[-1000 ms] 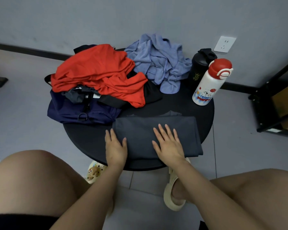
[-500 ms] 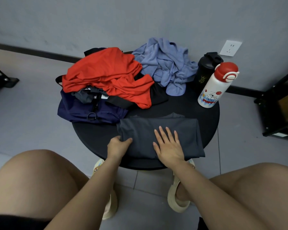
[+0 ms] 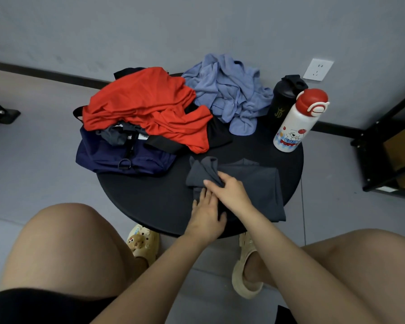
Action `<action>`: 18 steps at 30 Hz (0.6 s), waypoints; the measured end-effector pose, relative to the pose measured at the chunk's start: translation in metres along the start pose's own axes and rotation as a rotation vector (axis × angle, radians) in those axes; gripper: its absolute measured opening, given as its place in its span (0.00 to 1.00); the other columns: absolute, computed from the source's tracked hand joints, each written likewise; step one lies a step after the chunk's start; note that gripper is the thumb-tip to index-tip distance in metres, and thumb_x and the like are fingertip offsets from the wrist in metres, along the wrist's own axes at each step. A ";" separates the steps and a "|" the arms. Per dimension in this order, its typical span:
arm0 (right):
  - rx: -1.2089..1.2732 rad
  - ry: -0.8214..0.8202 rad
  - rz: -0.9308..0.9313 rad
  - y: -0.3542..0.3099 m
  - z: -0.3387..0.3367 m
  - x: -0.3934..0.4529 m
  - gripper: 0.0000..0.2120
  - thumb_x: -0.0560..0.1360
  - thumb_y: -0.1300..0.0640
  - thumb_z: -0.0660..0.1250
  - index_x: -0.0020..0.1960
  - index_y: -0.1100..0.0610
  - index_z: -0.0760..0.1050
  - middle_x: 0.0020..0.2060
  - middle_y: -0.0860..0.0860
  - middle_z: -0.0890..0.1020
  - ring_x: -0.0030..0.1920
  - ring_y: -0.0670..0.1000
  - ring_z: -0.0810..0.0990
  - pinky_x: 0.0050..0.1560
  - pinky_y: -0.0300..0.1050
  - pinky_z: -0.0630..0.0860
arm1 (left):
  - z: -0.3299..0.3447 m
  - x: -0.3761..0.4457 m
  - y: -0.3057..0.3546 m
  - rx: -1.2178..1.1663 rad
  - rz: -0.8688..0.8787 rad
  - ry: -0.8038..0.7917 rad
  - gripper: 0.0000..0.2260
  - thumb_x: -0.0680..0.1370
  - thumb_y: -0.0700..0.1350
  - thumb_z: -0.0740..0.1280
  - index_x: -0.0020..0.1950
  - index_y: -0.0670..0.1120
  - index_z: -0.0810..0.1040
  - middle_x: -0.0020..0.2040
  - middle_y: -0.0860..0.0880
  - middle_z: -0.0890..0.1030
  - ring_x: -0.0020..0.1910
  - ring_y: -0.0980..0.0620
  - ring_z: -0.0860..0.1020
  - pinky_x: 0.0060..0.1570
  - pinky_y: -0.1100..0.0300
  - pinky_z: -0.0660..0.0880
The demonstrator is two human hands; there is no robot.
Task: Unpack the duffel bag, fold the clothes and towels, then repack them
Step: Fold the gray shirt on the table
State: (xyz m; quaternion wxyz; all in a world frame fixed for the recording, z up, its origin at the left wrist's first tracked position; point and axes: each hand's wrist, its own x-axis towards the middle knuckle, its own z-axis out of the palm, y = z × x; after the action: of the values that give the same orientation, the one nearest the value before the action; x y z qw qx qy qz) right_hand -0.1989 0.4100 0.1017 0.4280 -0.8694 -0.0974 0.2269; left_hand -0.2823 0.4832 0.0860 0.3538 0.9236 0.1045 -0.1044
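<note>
Charcoal-grey, smooth knit garment [image 3: 250, 183] lies on the round black matte worktop [image 3: 150, 202], just in front of the navy nylon duffel bag [image 3: 117, 155], and its left end, flat a second ago, is now lifted and turned over toward the middle. The right hand [image 3: 229, 190] has crossed over and pinches that raised flap, its grip closed on the cloth, while the left hand [image 3: 206, 213] lies with straight fingers pressing the near edge down, grasping nothing. That suggests another fold is under way, so this piece looks close to done while the rest waits. Draped over the duffel bag is a crumpled red jersey shirt [image 3: 150, 106], thin and slippery-looking; beyond and to the right of the bag sits a rumpled blue terry towel [image 3: 229, 94], thicker and nubbly. Farther right of the bag stand a black plastic shaker bottle [image 3: 284, 99] and a white cartoon-printed bottle with a red cap [image 3: 297, 122].
</note>
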 end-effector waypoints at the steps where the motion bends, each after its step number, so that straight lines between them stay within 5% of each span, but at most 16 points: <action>1: -0.077 -0.001 -0.003 -0.002 0.001 0.002 0.29 0.74 0.45 0.69 0.70 0.57 0.69 0.63 0.54 0.77 0.66 0.55 0.72 0.63 0.45 0.70 | 0.003 0.000 -0.002 0.080 0.015 -0.026 0.31 0.80 0.44 0.59 0.78 0.45 0.46 0.78 0.47 0.46 0.77 0.48 0.42 0.74 0.51 0.42; 4: -0.321 -0.010 -0.027 -0.011 0.006 0.008 0.32 0.72 0.47 0.71 0.70 0.59 0.65 0.63 0.57 0.75 0.64 0.58 0.73 0.60 0.50 0.72 | 0.006 -0.004 -0.006 0.213 0.054 -0.043 0.31 0.80 0.44 0.58 0.78 0.44 0.43 0.78 0.45 0.44 0.77 0.46 0.40 0.73 0.53 0.38; 9: -0.544 0.066 -0.079 -0.024 0.015 0.018 0.18 0.77 0.52 0.66 0.63 0.58 0.70 0.57 0.59 0.79 0.58 0.61 0.77 0.53 0.50 0.73 | 0.008 -0.006 -0.014 0.227 0.145 0.006 0.32 0.80 0.39 0.57 0.77 0.42 0.41 0.78 0.44 0.42 0.76 0.48 0.38 0.73 0.57 0.38; 13: -0.293 0.119 0.052 -0.019 0.004 0.027 0.17 0.78 0.55 0.65 0.64 0.59 0.74 0.58 0.61 0.79 0.60 0.62 0.76 0.56 0.49 0.73 | 0.008 -0.008 -0.030 0.031 0.120 0.165 0.30 0.81 0.39 0.57 0.77 0.44 0.43 0.78 0.51 0.45 0.76 0.57 0.43 0.68 0.72 0.43; 18: -0.067 0.067 0.133 -0.009 -0.007 0.030 0.20 0.78 0.54 0.65 0.68 0.59 0.72 0.61 0.59 0.78 0.62 0.59 0.75 0.58 0.46 0.72 | 0.010 -0.001 -0.033 -0.278 -0.054 0.200 0.31 0.79 0.35 0.61 0.78 0.46 0.49 0.78 0.51 0.51 0.77 0.55 0.50 0.68 0.71 0.49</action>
State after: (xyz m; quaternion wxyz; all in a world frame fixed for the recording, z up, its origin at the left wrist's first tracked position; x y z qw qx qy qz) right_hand -0.1694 0.4215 0.1027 0.3856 -0.8949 -0.0325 0.2223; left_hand -0.2932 0.5002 0.0587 0.4631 0.8683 0.1774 -0.0063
